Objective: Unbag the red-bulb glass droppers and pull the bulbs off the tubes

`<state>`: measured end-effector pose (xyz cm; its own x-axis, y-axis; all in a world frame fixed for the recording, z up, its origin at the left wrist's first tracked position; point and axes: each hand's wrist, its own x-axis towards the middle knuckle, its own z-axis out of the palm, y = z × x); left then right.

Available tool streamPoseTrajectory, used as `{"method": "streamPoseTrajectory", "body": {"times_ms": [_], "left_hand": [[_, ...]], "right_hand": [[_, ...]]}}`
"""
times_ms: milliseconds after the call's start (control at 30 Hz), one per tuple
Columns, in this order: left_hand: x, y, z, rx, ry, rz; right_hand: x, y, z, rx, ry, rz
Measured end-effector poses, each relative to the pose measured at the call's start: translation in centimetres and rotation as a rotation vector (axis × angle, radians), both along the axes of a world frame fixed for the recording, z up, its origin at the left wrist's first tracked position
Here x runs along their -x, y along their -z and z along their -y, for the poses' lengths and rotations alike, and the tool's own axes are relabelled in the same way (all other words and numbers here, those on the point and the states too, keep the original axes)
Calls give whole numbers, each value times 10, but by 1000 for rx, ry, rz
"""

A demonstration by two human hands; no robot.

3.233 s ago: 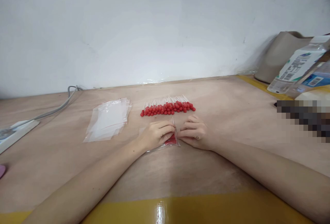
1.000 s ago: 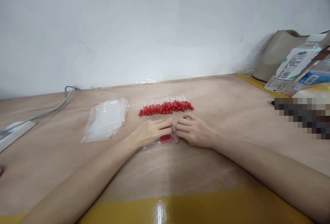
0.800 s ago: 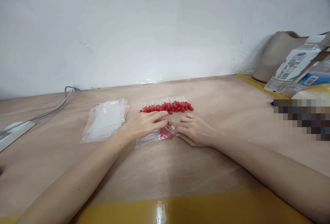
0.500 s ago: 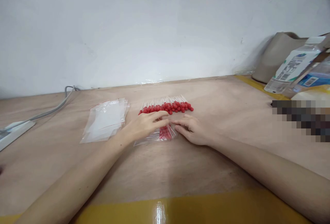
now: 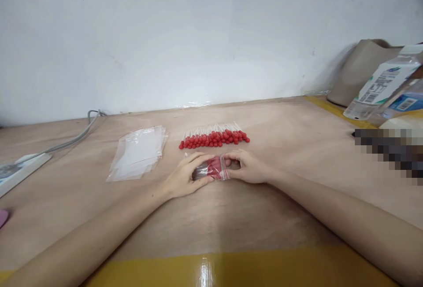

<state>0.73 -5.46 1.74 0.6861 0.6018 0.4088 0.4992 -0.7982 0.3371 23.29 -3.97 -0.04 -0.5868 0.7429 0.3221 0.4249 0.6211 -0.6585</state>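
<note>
A small clear zip bag (image 5: 214, 167) with red-headed sticks inside lies on the table in front of me, its red-lined mouth toward the right. My left hand (image 5: 185, 177) is curved around the bag's left part, fingers along its far side and thumb along the near side. At the mouth end, my right hand (image 5: 249, 167) grips the edge between thumb and fingers. Just beyond both hands lies a row of loose red-headed sticks (image 5: 214, 138), like large matches, red ends toward me. A stack of flat zip bags (image 5: 137, 152) rests to the left.
A power strip (image 5: 24, 170) with a grey cable (image 5: 71, 141) is at far left. On the right stand a beige container (image 5: 348, 73) and a leaning plastic bottle (image 5: 380, 84), with a pixelated patch in front. A white wall (image 5: 198, 36) bounds the table behind.
My left hand has come down and back from over the near edge of the stick row, closing around the bag. My right hand has taken hold of the bag's mouth.
</note>
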Motion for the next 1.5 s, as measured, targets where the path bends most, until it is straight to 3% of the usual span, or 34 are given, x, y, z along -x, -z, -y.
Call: {"method": "streamPoseTrajectory", "body": {"times_ms": [267, 367, 500, 667, 833, 1100, 1333, 1500], "left_hand": [[-9, 5, -8, -46, -6, 108], [-9, 7, -8, -88, -1, 124], [-10, 7, -7, -100, 9, 125], [-11, 7, -7, -83, 9, 126], [-10, 7, -7, -62, -14, 86], [-10, 8, -8, -70, -35, 76], [-8, 9, -7, -10, -58, 72], [-9, 8, -7, 19, -74, 62]], "right_hand": [[-1, -2, 3, 257, 24, -192], [0, -2, 5, 270, 29, -227], [2, -1, 7, 132, -24, -187], [6, 0, 9, -251, 53, -71], [8, -2, 11, -326, 103, -57], [3, -10, 12, -208, 100, 161], [4, -13, 9, 40, 31, -1], [-3, -9, 5, 139, 17, -71]]}}
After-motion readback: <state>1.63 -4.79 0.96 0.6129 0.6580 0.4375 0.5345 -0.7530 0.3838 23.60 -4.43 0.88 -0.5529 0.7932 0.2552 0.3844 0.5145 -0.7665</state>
